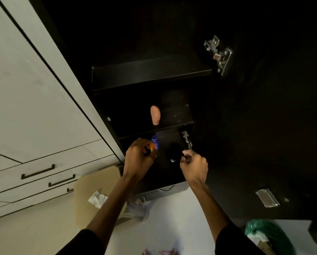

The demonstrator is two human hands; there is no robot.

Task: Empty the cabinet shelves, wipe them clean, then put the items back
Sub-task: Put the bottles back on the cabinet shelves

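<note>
The dark cabinet stands open with several black shelves [150, 74]. A peach-coloured bottle [155, 115] stands on the middle shelf. At the lower shelf my left hand [138, 159] grips a small dark bottle with an orange cap [152, 146], right beside a blue bottle [155, 141]. My right hand [193, 165] pinches a small dark object [186, 158] next to a dark bottle with a pale cap [172, 155]. What the right hand holds is too dark to name.
The open black door [264, 126] with metal hinges [218, 54] is on the right. White drawers [38, 172] are on the left. A cardboard box [95, 192] with crumpled paper, a plastic bag and a green bag [268, 234] lie on the floor.
</note>
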